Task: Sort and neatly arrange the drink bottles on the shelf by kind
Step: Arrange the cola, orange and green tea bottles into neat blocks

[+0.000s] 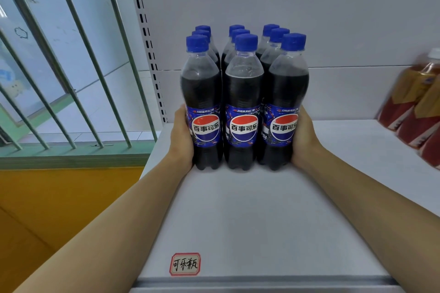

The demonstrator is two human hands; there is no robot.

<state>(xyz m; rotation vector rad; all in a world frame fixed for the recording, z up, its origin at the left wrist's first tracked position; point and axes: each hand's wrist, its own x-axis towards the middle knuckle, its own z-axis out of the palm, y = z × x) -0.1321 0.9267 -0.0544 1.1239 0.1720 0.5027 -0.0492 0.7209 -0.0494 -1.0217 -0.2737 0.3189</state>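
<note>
Several cola bottles (244,93) with blue caps and blue labels stand upright on the white shelf (250,209), packed in three rows running front to back. My left hand (182,135) presses flat against the left side of the front-left bottle. My right hand (304,135) presses against the right side of the front-right bottle. The block of bottles sits squeezed between both palms. My fingertips are hidden along the sides of the rows.
A red-bordered handwritten label (185,264) is stuck near the shelf's front edge. Amber tea bottles with red-and-gold labels (414,112) stand at the far right. A slotted shelf upright (147,43) and a barred window (71,54) are on the left.
</note>
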